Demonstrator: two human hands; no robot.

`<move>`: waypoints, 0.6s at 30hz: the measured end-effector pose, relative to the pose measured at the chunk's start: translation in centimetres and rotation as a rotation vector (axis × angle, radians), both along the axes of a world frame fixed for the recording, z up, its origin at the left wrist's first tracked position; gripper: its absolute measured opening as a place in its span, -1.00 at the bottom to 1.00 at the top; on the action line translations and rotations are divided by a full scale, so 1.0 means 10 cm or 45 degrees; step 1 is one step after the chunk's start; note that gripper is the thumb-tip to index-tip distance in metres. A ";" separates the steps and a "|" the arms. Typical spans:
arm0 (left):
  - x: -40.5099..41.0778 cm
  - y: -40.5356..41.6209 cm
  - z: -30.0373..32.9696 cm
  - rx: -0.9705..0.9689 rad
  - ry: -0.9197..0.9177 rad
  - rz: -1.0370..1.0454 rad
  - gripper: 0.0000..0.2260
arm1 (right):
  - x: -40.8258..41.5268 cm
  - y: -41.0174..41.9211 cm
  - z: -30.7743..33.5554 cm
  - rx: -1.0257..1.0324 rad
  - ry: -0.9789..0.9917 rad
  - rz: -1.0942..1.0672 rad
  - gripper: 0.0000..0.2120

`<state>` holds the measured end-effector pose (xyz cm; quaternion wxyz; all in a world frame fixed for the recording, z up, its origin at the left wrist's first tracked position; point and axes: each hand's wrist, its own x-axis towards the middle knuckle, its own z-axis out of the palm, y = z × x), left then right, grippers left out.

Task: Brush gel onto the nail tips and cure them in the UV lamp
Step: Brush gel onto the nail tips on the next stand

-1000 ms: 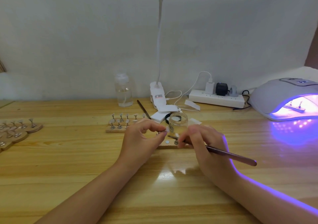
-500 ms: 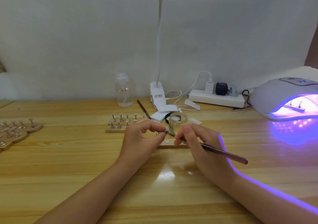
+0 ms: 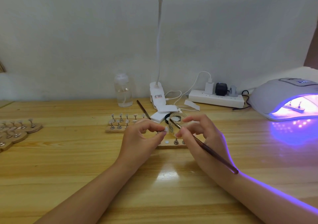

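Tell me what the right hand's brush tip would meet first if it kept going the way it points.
The brush in the right hand points up and left, its tip at the small glass jar. It would probably meet the jar's rim or inside first, though depth is unclear. The nail tip pinched by the left hand sits just left of that line.

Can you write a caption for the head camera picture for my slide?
Left hand holds a nail tip; right hand dips brush into jar.

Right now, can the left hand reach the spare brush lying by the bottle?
Probably, but not freely: the left hand pinches a nail tip. The spare brush lies just behind it, nothing between.
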<state>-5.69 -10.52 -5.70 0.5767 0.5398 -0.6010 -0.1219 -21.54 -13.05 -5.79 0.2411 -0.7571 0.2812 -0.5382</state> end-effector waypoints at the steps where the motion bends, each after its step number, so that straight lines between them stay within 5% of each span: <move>1: 0.00 0.00 0.00 0.001 0.001 -0.001 -0.72 | 0.01 0.00 0.00 -0.066 0.036 -0.014 -0.87; 3: 0.00 0.00 -0.01 0.001 0.008 -0.003 -0.74 | 0.01 0.00 -0.01 -0.151 0.076 -0.017 -0.94; 7: 0.00 0.01 0.00 0.010 0.032 -0.007 -0.76 | 0.00 0.00 0.00 -0.079 0.080 0.000 -0.75; 18: -0.01 0.02 0.01 0.009 0.009 -0.002 -0.77 | 0.01 0.02 0.00 -0.040 0.056 -0.037 -0.65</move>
